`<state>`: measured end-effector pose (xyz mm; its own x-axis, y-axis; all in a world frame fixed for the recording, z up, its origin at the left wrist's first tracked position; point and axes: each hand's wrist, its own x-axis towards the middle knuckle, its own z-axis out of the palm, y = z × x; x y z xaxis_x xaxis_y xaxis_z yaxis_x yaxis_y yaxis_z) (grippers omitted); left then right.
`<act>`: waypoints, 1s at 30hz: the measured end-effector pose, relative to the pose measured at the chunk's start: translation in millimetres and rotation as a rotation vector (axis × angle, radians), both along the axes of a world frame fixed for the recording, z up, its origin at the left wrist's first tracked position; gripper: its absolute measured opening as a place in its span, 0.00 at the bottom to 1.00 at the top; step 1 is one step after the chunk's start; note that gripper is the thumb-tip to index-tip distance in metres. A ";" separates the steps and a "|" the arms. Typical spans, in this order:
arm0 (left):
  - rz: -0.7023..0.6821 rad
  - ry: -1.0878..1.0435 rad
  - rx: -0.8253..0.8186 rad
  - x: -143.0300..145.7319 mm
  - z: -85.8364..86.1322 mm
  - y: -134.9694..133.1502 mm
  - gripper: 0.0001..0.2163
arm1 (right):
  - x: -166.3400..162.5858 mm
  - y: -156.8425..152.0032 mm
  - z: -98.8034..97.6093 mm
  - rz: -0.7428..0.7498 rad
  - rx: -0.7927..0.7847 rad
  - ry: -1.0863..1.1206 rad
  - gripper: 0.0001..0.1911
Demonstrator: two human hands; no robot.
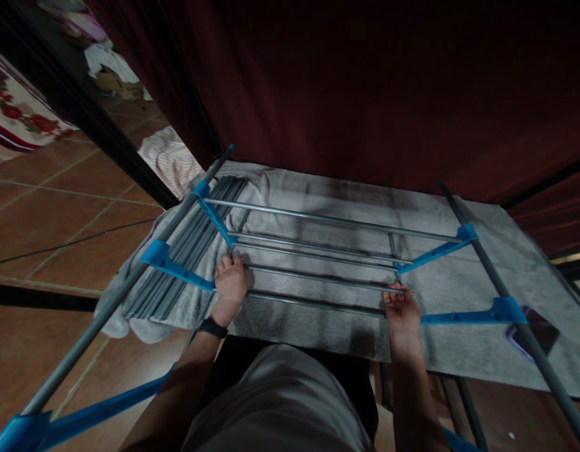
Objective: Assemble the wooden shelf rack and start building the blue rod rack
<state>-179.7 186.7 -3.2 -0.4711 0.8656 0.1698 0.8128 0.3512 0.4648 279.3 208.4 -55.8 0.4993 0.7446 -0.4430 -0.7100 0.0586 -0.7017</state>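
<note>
A thin grey metal rod (318, 277) spans between my two hands, inside a rack frame of grey poles with blue plastic brackets. My left hand (231, 281), with a dark band at its wrist, is closed around the rod's left end, beside the lower left bracket (179, 269). At the other end, my right hand (402, 307) pinches the rod, its tip just past the fingers. The lower right bracket (464, 316) is close to that hand. Another crossbar (313, 304) runs just below the held rod, its ends partly hidden by my hands. More crossbars (327, 218) lie farther off.
A bundle of grey rods (181, 260) lies at the left on a grey blanket (318, 333). A phone (535, 333) rests under the right pole (490, 267). Dark red curtain (365, 94) hangs behind. Tiled floor (73, 220) with a black cable is at left.
</note>
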 end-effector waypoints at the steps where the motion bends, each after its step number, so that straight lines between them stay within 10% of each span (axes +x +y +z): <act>1: -0.026 0.039 -0.011 1.7 -0.6 -1.6 0.09 | 0.3 -0.3 -0.6 0.008 0.006 -0.015 0.04; 30: -0.325 0.347 -0.197 15.2 -0.1 5.2 0.15 | 12.6 5.6 -17.9 0.063 -0.019 -0.104 0.08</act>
